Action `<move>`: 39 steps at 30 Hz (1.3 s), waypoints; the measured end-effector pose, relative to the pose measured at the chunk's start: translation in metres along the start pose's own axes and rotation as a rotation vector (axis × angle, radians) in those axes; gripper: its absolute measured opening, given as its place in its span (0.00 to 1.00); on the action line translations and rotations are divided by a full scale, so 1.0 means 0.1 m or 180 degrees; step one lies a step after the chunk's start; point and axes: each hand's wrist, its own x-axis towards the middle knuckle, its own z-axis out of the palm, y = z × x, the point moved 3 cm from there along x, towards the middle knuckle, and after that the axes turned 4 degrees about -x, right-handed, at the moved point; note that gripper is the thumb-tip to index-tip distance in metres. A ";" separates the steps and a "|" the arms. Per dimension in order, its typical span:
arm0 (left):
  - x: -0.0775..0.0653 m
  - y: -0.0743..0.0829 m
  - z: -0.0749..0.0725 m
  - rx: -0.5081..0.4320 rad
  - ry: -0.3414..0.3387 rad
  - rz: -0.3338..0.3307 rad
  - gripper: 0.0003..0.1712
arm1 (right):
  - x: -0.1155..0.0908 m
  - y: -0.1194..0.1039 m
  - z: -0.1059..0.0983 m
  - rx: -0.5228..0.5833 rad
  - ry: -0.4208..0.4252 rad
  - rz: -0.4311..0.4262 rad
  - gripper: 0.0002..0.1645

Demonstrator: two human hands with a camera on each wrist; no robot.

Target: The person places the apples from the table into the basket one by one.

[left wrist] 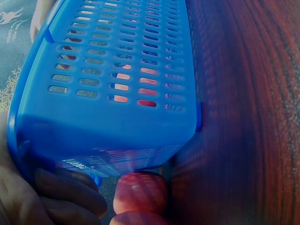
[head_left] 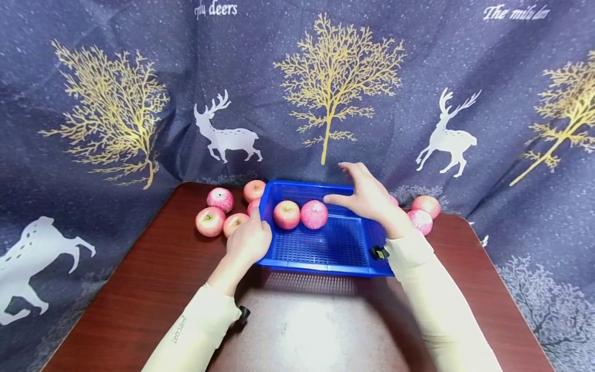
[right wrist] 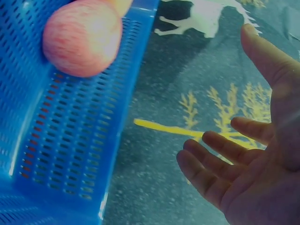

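Note:
A blue plastic basket point(head_left: 321, 267) with slotted walls stands on the table. Inside it, a yellow-red apple point(head_left: 286, 215) and a pinker apple point(head_left: 314, 214) sit side by side toward the left. My left hand point(head_left: 249, 238) grips the basket's left rim; the left wrist view has its curled fingers point(left wrist: 70, 194) under the rim. Over the basket's right part, my right hand point(head_left: 367, 195) is raised with thumb and fingers spread, holding nothing. In the right wrist view its palm and fingers show beside the basket wall point(right wrist: 105, 154).
Left of the basket lie several apples, among them a red-striped apple point(head_left: 220, 200) and a paler apple point(head_left: 210, 221). At the right more apples point(head_left: 426, 206) lie beyond my right forearm, partly hidden. The brown table point(head_left: 153, 289) backs onto a dark curtain point(head_left: 288, 103) printed with deer and trees.

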 end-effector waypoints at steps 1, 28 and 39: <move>0.01 0.00 0.00 0.0002 -0.0005 0.0008 0.32 | -0.02 0.00 -0.04 0.0020 0.0046 -0.0019 0.56; -0.01 0.02 -0.01 -0.0002 0.0005 -0.0035 0.32 | -0.64 0.38 -0.64 0.0466 0.0546 0.0357 0.52; 0.00 0.01 0.00 0.0034 0.0024 0.0008 0.32 | -0.93 0.63 -0.71 0.0563 0.0782 0.0756 0.50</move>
